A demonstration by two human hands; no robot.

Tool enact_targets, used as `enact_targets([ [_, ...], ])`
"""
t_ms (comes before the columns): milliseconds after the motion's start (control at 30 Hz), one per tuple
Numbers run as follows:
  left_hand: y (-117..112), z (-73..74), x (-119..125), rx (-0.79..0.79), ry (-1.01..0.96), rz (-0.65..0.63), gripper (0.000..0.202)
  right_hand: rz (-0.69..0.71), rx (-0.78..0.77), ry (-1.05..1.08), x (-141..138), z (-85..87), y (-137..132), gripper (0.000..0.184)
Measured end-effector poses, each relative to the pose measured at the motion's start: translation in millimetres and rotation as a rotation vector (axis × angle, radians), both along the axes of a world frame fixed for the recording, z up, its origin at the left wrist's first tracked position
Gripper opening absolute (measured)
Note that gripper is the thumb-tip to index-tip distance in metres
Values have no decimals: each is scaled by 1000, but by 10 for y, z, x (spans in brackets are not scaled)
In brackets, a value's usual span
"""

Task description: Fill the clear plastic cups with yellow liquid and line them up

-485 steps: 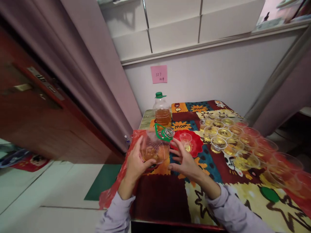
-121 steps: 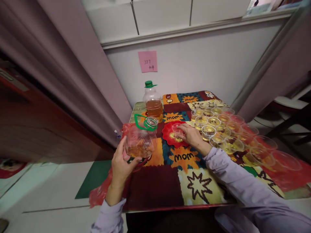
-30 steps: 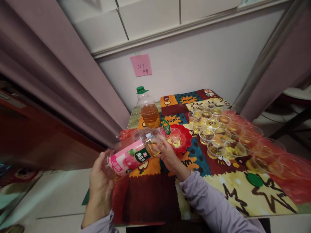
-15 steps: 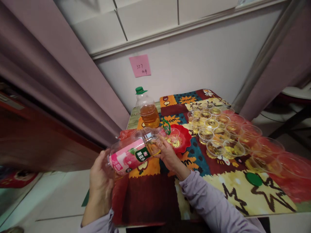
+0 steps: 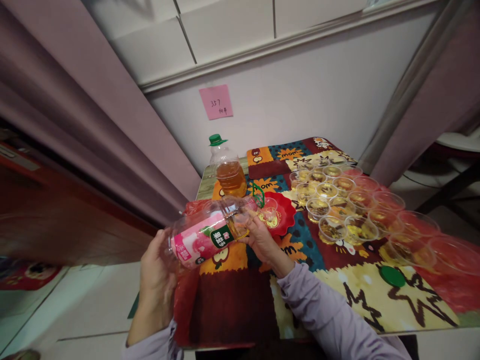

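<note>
A large clear plastic bottle [image 5: 200, 240] with a pink and green label lies tilted between my hands, its neck toward the red scalloped plate [image 5: 287, 212]. My left hand [image 5: 155, 272] is closed around the bottle's base. Near the neck end, my right hand [image 5: 260, 237] grips the bottle from the side. Some amber liquid shows inside, close to that end. A clear plastic cup [image 5: 269, 207] sits on the plate just beyond the bottle, with a green plastic loop [image 5: 258, 195] beside the mouth. The mouth itself is hard to make out.
Behind stands a jug [image 5: 229, 172] of amber liquid with a green cap. Rows of clear cups [image 5: 333, 227] holding yellowish liquid fill the right side of the patterned tablecloth [image 5: 232, 305]. A green lid [image 5: 392, 276] lies near the front right. Curtains [image 5: 123, 125] hang at the left.
The bottle has shifted slightly to the right and toward the plate, its neck a little further over it. My left hand has moved slightly with it.
</note>
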State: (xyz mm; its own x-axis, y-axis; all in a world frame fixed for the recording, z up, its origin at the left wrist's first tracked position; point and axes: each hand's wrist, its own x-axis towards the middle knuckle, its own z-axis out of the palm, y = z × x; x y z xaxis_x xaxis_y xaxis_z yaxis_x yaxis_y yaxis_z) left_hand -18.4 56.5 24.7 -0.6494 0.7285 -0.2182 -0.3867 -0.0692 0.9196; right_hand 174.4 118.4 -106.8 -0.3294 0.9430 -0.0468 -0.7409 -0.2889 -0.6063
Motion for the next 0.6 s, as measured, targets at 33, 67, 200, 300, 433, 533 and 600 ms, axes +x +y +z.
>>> enact_targets([
  [33, 1, 6, 9, 0, 7, 1, 13, -5, -3, -2, 1, -1, 0, 69],
  [67, 4, 11, 18, -1, 17, 7, 13, -9, -8, -3, 3, -2, 1, 70],
  [200, 23, 32, 46, 0, 26, 28, 14, -6, -8, -8, 15, 1, 8, 69],
  [300, 25, 45, 50, 6, 18, 32, 11, 3, -15, -4, 21, 8, 16, 69],
  [433, 17, 54, 43, -17, 25, 6, 13, -5, -31, 4, 24, 11, 22, 71],
  [533, 29, 53, 40, -23, 36, 18, 13, -5, -38, -6, 29, 10, 24, 69],
  [600, 43, 52, 39, -21, 38, 20, 12, 3, -35, -8, 31, 9, 25, 69],
])
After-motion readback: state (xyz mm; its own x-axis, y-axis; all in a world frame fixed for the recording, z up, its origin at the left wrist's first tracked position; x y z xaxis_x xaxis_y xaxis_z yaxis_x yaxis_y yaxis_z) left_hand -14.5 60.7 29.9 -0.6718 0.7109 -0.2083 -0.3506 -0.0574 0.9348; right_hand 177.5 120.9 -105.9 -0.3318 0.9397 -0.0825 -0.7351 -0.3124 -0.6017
